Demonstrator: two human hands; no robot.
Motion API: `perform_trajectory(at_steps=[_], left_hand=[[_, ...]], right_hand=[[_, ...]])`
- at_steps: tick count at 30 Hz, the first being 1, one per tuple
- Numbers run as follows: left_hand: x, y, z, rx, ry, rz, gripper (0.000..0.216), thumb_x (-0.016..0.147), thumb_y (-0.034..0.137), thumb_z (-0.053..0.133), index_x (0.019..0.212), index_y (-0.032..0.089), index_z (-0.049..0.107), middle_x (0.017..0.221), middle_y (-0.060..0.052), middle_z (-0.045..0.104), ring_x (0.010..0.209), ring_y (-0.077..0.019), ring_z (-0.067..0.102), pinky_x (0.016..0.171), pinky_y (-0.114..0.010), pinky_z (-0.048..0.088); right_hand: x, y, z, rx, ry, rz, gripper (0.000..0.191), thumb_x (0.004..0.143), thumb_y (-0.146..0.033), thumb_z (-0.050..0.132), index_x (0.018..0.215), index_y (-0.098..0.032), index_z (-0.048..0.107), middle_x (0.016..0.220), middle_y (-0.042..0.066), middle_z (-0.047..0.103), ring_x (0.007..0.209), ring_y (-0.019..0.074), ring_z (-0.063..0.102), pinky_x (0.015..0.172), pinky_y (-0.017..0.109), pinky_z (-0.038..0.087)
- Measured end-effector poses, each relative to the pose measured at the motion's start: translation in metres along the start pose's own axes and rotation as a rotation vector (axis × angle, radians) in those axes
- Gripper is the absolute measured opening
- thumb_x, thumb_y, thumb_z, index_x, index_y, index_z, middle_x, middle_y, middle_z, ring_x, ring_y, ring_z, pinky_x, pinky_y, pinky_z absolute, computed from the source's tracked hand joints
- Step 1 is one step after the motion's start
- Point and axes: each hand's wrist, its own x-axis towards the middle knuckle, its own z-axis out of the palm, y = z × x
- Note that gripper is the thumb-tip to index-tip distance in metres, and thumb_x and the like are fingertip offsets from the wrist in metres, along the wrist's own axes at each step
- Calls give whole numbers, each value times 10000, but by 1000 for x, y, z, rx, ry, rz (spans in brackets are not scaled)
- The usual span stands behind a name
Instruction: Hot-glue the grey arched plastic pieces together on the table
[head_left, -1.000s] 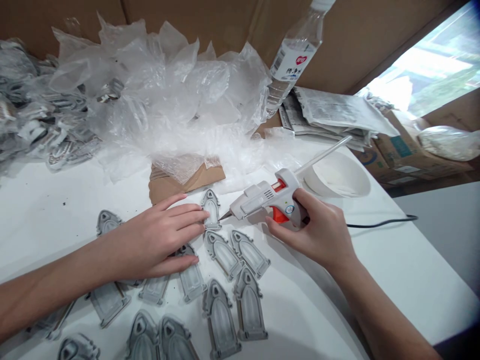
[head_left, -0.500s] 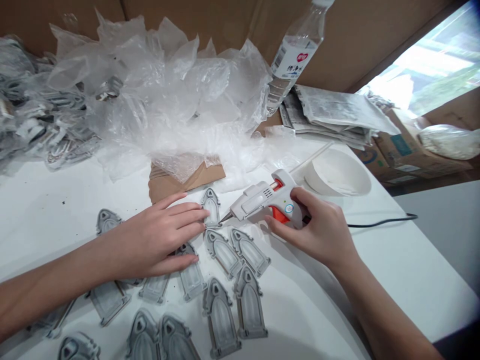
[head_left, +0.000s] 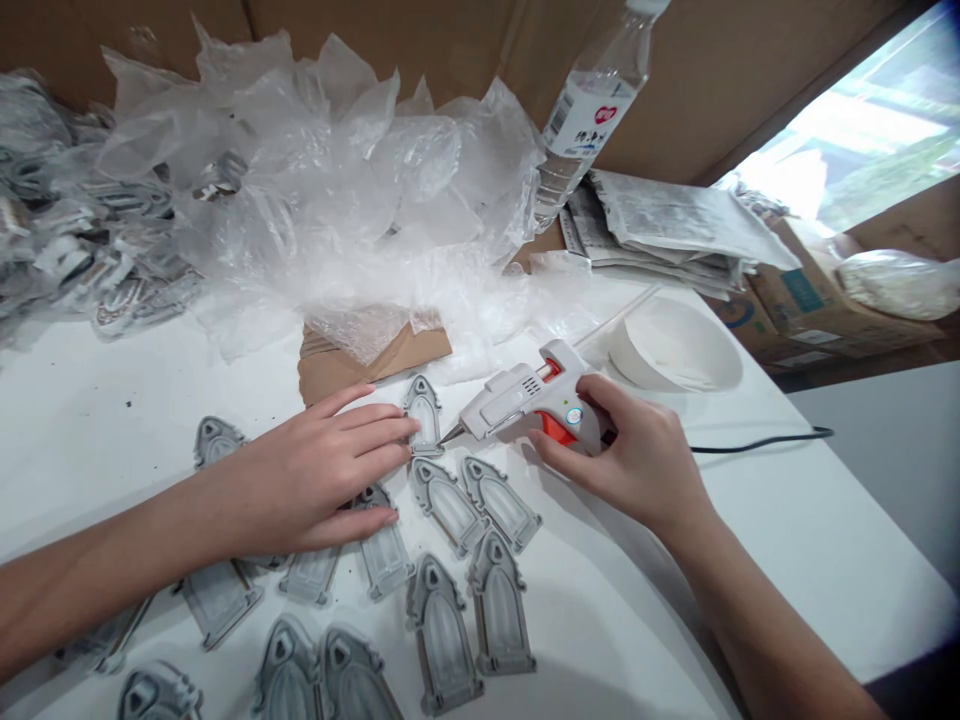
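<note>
My right hand [head_left: 641, 450] is wrapped round a white hot glue gun [head_left: 506, 400] with an orange trigger. The gun's metal nozzle points left and meets, or nearly meets, the lower right corner of a small grey arched frame piece [head_left: 424, 410]. On that piece's left edge rest the fingertips of my left hand [head_left: 330, 475], its fingers stretched out and spread. The thumb lies over another grey arched piece [head_left: 385, 560], partly covering it. Just below the nozzle, two more such pieces [head_left: 448, 505] lie side by side.
Several more arched pieces [head_left: 444, 635] lie across the white table [head_left: 600, 610]. Behind are torn cardboard [head_left: 330, 370], a heap of clear plastic bags [head_left: 360, 200] and a water bottle [head_left: 585, 115]. At right stand a white bowl [head_left: 675, 345], folded newspapers [head_left: 675, 225] and the gun's black cord [head_left: 765, 443].
The rear of the glue gun and my right hand have shifted very slightly left. My left hand and the grey pieces look the same.
</note>
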Motion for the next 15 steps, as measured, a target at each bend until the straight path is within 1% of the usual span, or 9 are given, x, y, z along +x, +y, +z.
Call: perform_trajectory(at_steps=[7,15], left_hand=[[0,0,0,0,-7,-3,382,1044,403,430,1244,134,612,1386,-106,624,1291,-253,560,1170,-474,294],[0,0,0,7,-8,-5,390,1043,409,431,1248,130,611,1392,-111,619,1303,-259,553,1175,-473,287]], right_hand=[[0,2,-1,6,-8,18,380,702,-483,701,731,-233,417,544,-72,358,472,95,333,486,252,274],[1,1,0,0,-11,24,377,698,-491,695,736,-231,424,538,-72,359,466,93,313,481,257,277]])
